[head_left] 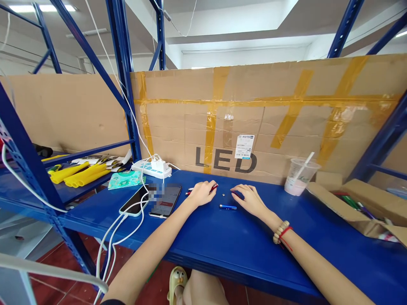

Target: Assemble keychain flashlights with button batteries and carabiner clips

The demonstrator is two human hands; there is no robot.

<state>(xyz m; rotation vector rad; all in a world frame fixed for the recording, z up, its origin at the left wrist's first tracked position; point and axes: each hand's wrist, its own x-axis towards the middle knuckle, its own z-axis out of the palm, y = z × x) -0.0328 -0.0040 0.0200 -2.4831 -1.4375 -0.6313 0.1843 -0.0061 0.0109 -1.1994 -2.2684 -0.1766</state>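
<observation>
My left hand (203, 193) is closed round a short red pen-like piece (214, 187), whose end sticks out past the fingertips. To its right, my right hand (251, 199) rests low over the blue tabletop, thumb and fingers curled about a small dark reddish piece that the fingers mostly hide. Between and just below the hands lies a short blue pen piece (228, 207) with a shiny clip. A tiny gold-coloured bit (223, 195) sits between the fingertips. Beside my left wrist, thin pen-like pieces (188, 193) show partly behind the hand.
Left of my hands lie a tablet-like device (170, 199), a phone (135, 201) with white cables, a green packet (125, 180) and a power strip (155, 168). On the right stand a plastic cup (300, 178) with a straw and an open carton (356, 199) holding pens. Cardboard (190, 123) walls the back.
</observation>
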